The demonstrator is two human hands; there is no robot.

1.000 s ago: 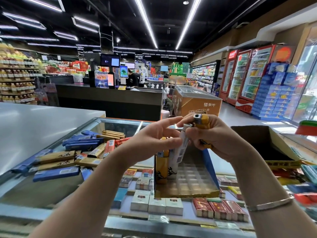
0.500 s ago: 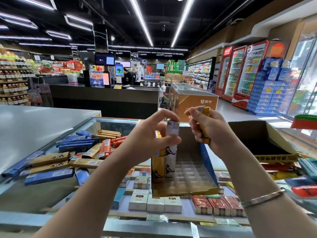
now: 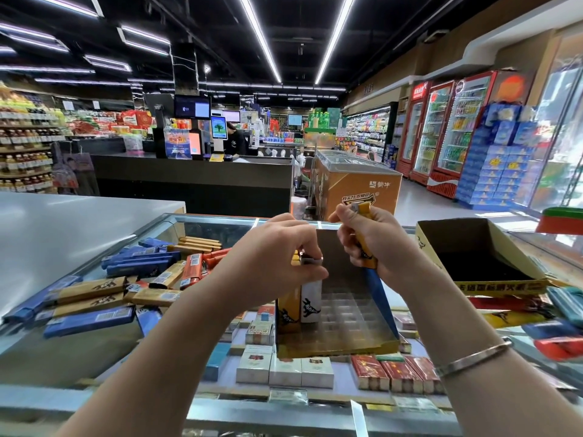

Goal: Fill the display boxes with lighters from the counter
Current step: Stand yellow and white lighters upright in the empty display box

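Glass tabletop (image 3: pixel 220 225): a display case that fills the lower half of the frame; cigarette packs (image 3: pixel 285 370) show in rows beneath the glass at bottom centre.

Grey tabletop (image 3: pixel 63 228): a plain slab at middle left, just beside the glass one.

Display box, near (image 3: pixel 347 345): gold cardboard with a blue right wall, standing on the glass at lower centre, its floor a grid of cells. Its left edge holds an orange lighter (image 3: pixel 287 310) and a white lighter (image 3: pixel 310 302), upright and side by side, each printed with a dark animal figure.

Display box, far (image 3: pixel 473 244): yellow-rimmed and open-topped, at middle right, well apart from the near box; the interior is dark.

Loose lighters, left pile (image 3: pixel 132 279): blue, tan and orange pieces lying flat and crossed over one another on the glass at middle left.

Loose lighters, right group (image 3: pixel 564 323): blue, yellow and red pieces at the right edge, blurred.

Left hand (image 3: pixel 274 263): at frame centre, above the left edge of the near box. Its fingers are curled down and pinch the metal top of the white lighter, which stands in the box.

Right hand (image 3: pixel 375 244): just right of the left hand, over the near box. Its fingers are closed around a yellow lighter (image 3: pixel 364 234) held upright, whose metal top rises above the fist and whose base shows below it.

Bracelet (image 3: pixel 473 357): a thin metal band on the right wrist, lower right of the frame.
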